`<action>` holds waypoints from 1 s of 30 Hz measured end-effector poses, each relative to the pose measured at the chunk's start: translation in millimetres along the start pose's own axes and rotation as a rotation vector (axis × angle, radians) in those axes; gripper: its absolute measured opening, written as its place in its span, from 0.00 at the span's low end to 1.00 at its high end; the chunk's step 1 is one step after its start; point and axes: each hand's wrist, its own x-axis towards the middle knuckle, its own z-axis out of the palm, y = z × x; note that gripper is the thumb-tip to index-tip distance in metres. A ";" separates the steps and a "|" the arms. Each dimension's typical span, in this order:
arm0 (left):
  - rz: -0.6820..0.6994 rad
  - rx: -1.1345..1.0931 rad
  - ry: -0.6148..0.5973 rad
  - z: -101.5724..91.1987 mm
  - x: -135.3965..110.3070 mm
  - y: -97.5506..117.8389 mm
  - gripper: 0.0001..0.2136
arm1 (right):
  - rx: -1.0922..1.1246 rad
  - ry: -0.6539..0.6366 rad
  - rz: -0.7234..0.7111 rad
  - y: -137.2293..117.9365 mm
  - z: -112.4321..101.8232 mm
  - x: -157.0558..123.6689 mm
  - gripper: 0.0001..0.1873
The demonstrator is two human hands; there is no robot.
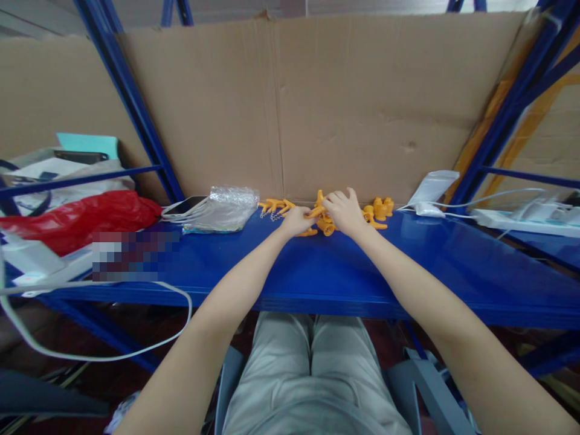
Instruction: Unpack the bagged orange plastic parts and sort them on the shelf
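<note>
Both my hands are at the back of the blue shelf, among orange plastic pieces. The fingers of my left hand [298, 222] are closed on an orange branched plastic piece [316, 211]. From the other side my right hand [344, 212] grips the same piece, its fingers bent over it and hiding part of it. Below and between the hands lies another orange piece [325, 227]. To the left are orange branched pieces with small chains [276, 206]. Orange rounded parts [383, 208] stand just right of my right hand. Finer details are too small to tell.
A clear plastic bag [226, 211] and a phone [190, 206] with a white cable lie to the left, beside a red plastic bag [90, 220]. White packaging [432, 187] and a power strip [525, 223] are at the right. Cardboard [344, 109] backs the blue shelf [326, 278].
</note>
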 end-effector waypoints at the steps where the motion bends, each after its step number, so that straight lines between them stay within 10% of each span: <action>1: -0.014 -0.045 -0.008 -0.4 -0.5 2.1 0.10 | 0.001 0.004 0.001 1.3 0.5 0.0 0.18; 14: -0.263 -0.453 -0.277 -7.6 -4.6 -0.8 0.12 | 0.011 0.080 0.051 18.6 3.5 -1.8 0.20; 22: -0.352 -0.368 -0.178 -12.2 0.8 -20.4 0.15 | 0.142 0.201 0.557 92.3 24.7 -23.6 0.15; 30: -0.316 -0.287 -0.154 -11.6 -0.3 -18.5 0.15 | 0.345 -0.048 1.118 122.1 47.1 -64.2 0.19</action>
